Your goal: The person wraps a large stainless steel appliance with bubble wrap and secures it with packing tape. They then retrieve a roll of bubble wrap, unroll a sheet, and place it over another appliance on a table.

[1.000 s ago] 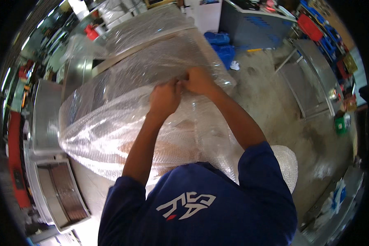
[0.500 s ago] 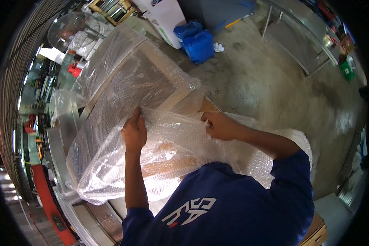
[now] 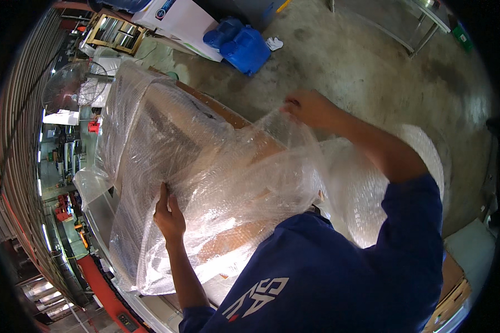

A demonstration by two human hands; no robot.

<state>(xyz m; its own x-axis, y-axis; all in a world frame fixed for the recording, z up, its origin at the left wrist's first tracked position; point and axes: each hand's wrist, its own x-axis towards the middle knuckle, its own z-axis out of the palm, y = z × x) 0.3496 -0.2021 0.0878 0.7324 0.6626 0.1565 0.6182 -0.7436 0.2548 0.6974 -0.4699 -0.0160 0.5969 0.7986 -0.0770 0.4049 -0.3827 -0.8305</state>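
Clear bubble wrap [image 3: 205, 161] lies in loose folds over a large boxy object with brown, cardboard-like panels [image 3: 233, 116]. What the object is cannot be told through the layers. My right hand [image 3: 311, 108] is closed on an edge of the wrap and holds it up, stretching a sheet taut beneath it. My left hand [image 3: 170, 216] rests on the wrap with the index finger stretched out and the thumb apart. At my right side a wide roll of bubble wrap [image 3: 366, 194] bulges out, partly hidden by my arm.
Blue plastic jugs [image 3: 244, 50] and a white box [image 3: 183, 25] stand on the concrete floor beyond the object. A round fan [image 3: 72, 86] is at the far left. A metal table [image 3: 394, 36] stands far right, and a cardboard box [image 3: 453, 277] is near my right.
My right hand has moved up and away, lifting the wrap edge with it. My left hand has slid a little nearer and its fingers have straightened. The view has shifted.
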